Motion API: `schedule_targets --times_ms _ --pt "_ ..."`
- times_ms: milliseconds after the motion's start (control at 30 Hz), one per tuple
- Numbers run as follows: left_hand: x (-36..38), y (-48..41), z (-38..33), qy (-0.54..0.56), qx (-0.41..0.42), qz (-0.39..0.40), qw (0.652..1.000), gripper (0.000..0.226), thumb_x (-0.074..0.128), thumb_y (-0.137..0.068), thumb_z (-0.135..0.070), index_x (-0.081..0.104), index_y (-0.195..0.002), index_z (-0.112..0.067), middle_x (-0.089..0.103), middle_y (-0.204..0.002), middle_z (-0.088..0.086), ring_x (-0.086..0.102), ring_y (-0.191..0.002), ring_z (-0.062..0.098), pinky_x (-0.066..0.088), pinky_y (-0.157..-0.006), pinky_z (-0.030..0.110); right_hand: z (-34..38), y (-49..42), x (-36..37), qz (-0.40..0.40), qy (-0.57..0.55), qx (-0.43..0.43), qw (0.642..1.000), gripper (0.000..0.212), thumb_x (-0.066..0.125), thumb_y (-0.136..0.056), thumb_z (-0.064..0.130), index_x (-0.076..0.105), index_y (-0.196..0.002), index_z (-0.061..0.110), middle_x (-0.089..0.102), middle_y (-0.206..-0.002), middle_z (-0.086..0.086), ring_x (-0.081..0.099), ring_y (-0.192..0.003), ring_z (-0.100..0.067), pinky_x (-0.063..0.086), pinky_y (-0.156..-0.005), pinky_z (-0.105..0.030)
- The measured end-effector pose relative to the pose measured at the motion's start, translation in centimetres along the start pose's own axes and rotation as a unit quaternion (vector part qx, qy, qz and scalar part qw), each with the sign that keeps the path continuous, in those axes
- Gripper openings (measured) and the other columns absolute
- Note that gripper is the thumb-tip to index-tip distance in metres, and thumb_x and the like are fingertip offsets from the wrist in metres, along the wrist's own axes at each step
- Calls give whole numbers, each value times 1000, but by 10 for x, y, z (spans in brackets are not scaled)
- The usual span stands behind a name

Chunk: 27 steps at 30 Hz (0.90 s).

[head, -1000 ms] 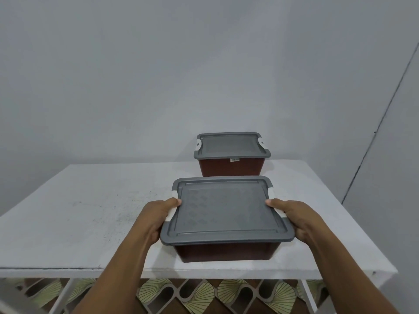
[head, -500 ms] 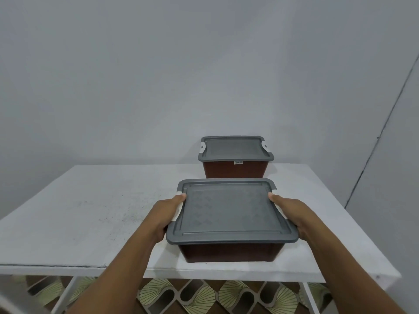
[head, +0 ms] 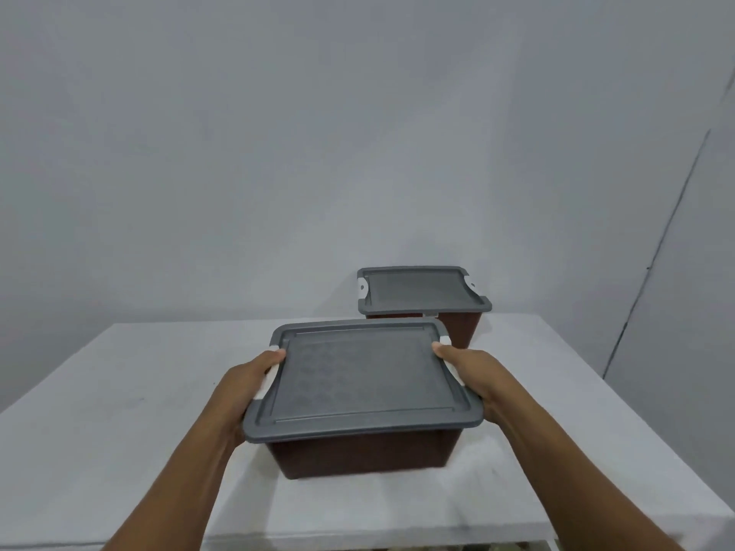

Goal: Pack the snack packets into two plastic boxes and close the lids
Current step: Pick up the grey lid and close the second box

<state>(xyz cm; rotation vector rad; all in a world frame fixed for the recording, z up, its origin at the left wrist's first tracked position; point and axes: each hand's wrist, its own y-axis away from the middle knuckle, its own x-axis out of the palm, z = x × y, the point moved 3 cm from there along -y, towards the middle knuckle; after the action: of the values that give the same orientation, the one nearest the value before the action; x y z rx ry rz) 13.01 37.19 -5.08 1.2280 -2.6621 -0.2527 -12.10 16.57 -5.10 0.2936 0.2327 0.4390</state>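
Nothing readable anywhere; only a small pale sticker (head: 430,313) on the front of the far box (head: 421,290), too blurred and small to make out.

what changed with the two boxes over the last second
The near box has moved up and away from the person and seems lifted off the table. It now overlaps the far box in view. The left hand and right hand still grip its sides. The far box stays shut and unmoved.
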Motion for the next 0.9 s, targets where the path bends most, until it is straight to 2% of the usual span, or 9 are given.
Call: schedule_targets --times_ms 133,233,300,367,467,567,667,767,900 --pt "-50 -31 -10 -4 7 -6 1000 20 69 -94 -31 67 -104 -14 57 -95 -6 55 -78 6 52 -65 33 7 -14 60 5 8 3 1000 48 63 -96 44 63 -120 3 68 -104 -9 69 -91 -29 59 -69 -37" --pt "-85 -53 -20 -4 9 -5 1000 16 68 -94 -28 67 -94 -12 59 -93 -2 59 -78 12 52 -64 34 12 -23 106 10 6 -2 1000 50 63 -96 43 63 -124 1 65 -102 -6 66 -88 -24 56 -64 -34" --pt "-109 -73 -26 -11 8 -9 1000 17 69 -94 -29 68 -96 -12 60 -96 -2 60 -81 14 52 -63 34 14 -31 133 11 9 5 1000 51 63 -96 44 63 -123 1 66 -100 -5 67 -89 -25 58 -68 -36" --pt "-129 -92 -34 -23 11 -7 1000 20 69 -94 -30 68 -98 -10 60 -97 -1 61 -83 16 52 -62 34 16 -40 157 8 3 13 1000 54 65 -94 45 62 -125 0 67 -109 -9 68 -92 -28 60 -73 -39" --pt "-148 -123 -42 -32 5 1 999 22 69 -94 -31 68 -96 -10 62 -99 -2 62 -89 17 54 -67 34 24 -51 184 -3 -4 18 1000 60 67 -93 44 58 -130 -2 64 -111 -12 65 -86 -25 54 -62 -33" --pt "-161 -154 -45 -59 13 -1 998 30 71 -93 -34 69 -106 -7 64 -107 3 59 -101 21 54 -79 38 35 -67 199 -23 4 19 1000 62 69 -91 47 60 -128 -3 65 -109 -12 66 -90 -28 57 -75 -38" --pt "-160 -180 -48 -87 15 -2 996 29 71 -93 -39 69 -95 -10 66 -101 4 62 -89 20 53 -88 43 48 -88 204 -41 2 11 999 62 70 -89 49 62 -124 -1 69 -109 -12 69 -93 -30 60 -83 -44" --pt "-150 -199 -52 -108 -2 -4 994 31 66 -96 -41 68 -92 -11 70 -93 4 68 -84 26 56 -78 41 65 -105 207 -60 -2 0 998 53 68 -93 33 56 -134 2 67 -119 -16 67 -101 -32 58 -71 -36" --pt "-133 -223 -58 -123 -11 -14 992 23 59 -97 -26 64 -90 -5 64 -73 7 61 -65 26 46 -57 29 84 -123 213 -88 28 -26 995 50 55 -101 20 43 -148 7 56 -138 -17 57 -118 -34 48 -87 -37"
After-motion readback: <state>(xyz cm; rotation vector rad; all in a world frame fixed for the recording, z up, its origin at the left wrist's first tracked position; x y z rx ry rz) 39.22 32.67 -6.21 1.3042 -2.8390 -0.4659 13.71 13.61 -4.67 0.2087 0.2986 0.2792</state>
